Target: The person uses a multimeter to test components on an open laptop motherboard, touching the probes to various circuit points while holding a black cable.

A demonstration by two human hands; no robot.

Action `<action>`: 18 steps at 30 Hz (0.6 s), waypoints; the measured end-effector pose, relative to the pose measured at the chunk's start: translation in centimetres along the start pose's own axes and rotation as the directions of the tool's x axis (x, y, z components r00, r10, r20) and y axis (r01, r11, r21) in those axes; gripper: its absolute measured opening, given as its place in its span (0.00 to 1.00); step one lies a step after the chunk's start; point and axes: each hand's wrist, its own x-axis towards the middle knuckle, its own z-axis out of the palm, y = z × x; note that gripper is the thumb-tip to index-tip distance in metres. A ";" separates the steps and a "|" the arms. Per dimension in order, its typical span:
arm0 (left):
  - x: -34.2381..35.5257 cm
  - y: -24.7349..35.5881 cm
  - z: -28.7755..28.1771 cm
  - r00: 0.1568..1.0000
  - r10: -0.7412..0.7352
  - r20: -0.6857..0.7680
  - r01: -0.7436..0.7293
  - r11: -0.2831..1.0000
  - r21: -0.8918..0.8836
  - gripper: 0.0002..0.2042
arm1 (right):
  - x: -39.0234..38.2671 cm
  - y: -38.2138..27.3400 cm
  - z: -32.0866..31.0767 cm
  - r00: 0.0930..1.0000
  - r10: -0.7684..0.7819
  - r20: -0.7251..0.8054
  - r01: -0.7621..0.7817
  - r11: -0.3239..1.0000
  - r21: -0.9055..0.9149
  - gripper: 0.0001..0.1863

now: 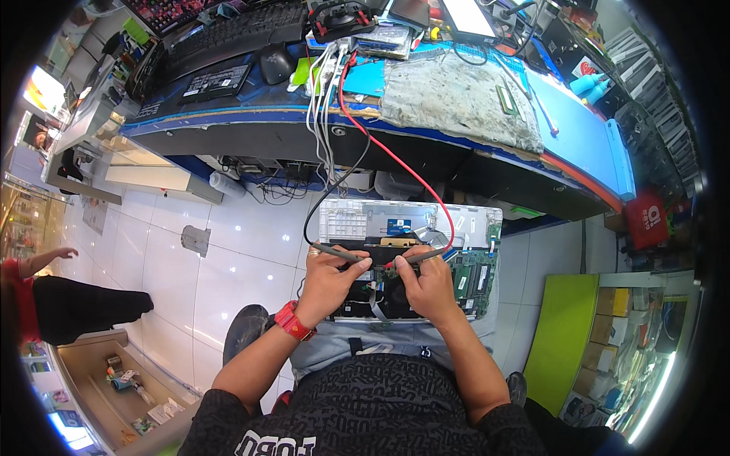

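Note:
An opened laptop base (477,262) rests across my lap, with its green circuit board showing on the right side and bare casing along the far edge. My left hand (328,283) pinches a dark test probe (334,251) whose black lead loops up to the bench. In my right hand (431,287) is a second test probe (423,257), fed by a red lead (411,172). Both probes point inward over the middle of the laptop, their tips close together. Whether the tips touch the board is too small to tell.
Ahead stands a workbench with a grey cloth (456,102), a blue mat (582,125), a black mouse (275,64), a keyboard (228,38) and white cables (323,99). A green panel (559,334) and shelved boxes are at right. Another person's hand (62,253) shows far left.

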 end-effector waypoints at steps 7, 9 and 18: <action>0.0 -0.4 0.4 0.998 -0.059 -0.030 0.056 0.995 -0.078 0.11 | -0.1 0.3 0.1 1.000 0.025 0.013 -0.026 1.000 0.015 0.08; 0.0 -0.4 0.4 0.998 -0.059 -0.030 0.055 0.994 -0.095 0.10 | -0.1 0.2 0.1 1.000 0.023 0.014 -0.023 1.000 0.015 0.08; 0.2 -0.6 0.6 0.999 0.000 -0.039 -0.002 0.999 -0.041 0.10 | -0.1 0.3 -0.1 0.997 0.070 0.015 -0.070 0.998 0.006 0.09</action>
